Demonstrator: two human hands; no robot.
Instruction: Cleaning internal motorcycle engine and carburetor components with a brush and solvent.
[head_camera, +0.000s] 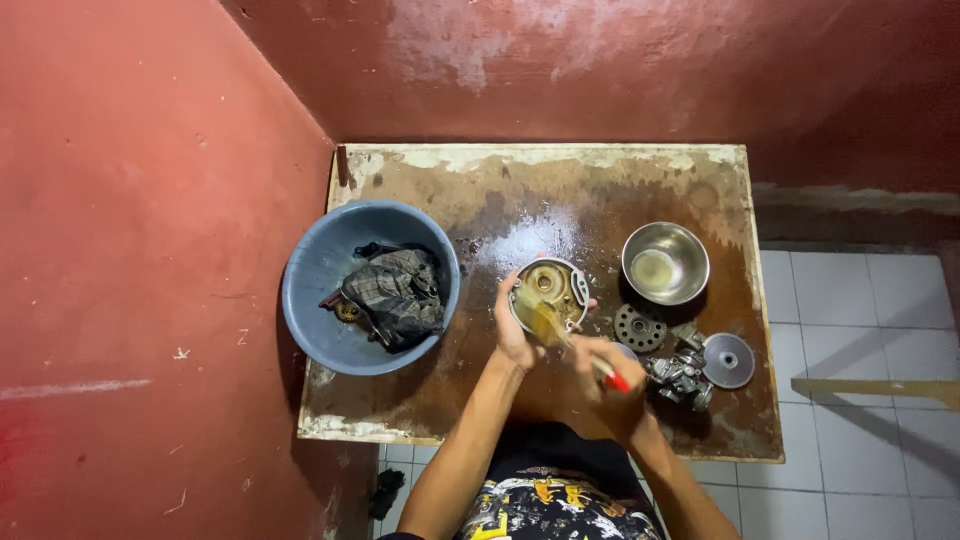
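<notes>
From the head view, the left hand (516, 335) has its grip closed around the edge of a round metal housing (549, 291), holding it tilted just above the counter (420, 400), fingers wrapped over the near rim. The right hand (600, 385) has its grip closed on a brush (565, 340) with a red handle end; the bristles lie against the housing's near inner face, so brush and housing touch while the two hands sit close together, the right just below and right of the left. Judging by the wet, shiny patch on the counter behind the housing and the yellowish liquid in the steel bowl (665, 263) to the right, the scrubbing looks to be under way rather than finished: the housing's inside still shows a brownish tint. Other parts wait just right of the hands: a toothed disc (640, 327), a flat grey disc (728, 360) and a cluster of small metal pieces (680, 378) between them, all resting on the counter; whether these are already cleaned cannot be told. Well to the left, a blue basin (315, 300) holds a dark checked rag (397, 295) and some half-hidden parts, apart from both hands. The counter itself is rusty and stained, set into a corner of red walls.
</notes>
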